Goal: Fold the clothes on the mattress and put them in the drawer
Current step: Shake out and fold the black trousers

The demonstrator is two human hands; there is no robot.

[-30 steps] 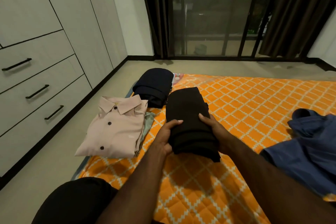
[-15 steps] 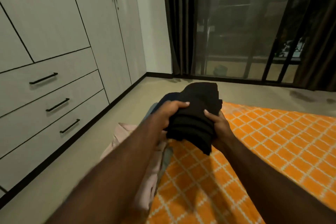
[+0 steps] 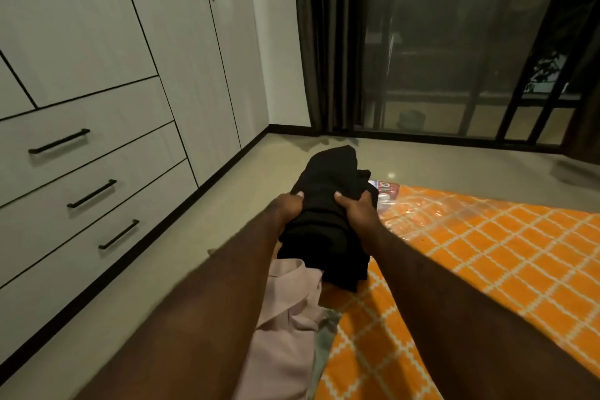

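Folded black garment (image 3: 328, 201) sits gripped between left hand (image 3: 287, 209) and right hand (image 3: 355, 213), above the mattress (image 3: 487, 256).

black garment (image 3: 328, 204): matt cloth | mattress (image 3: 487, 269): quilted cloth | drawers (image 3: 97, 172): matt

Black garment (image 3: 328, 191), folded to a thick bundle, is gripped on both sides by left hand (image 3: 287, 208) & right hand (image 3: 355, 211), over far-left part of orange checked mattress (image 3: 487, 253). Pink shirt (image 3: 285, 318) lies nearer, at mattress left edge. Three drawers (image 3: 81, 185) on left, all closed.
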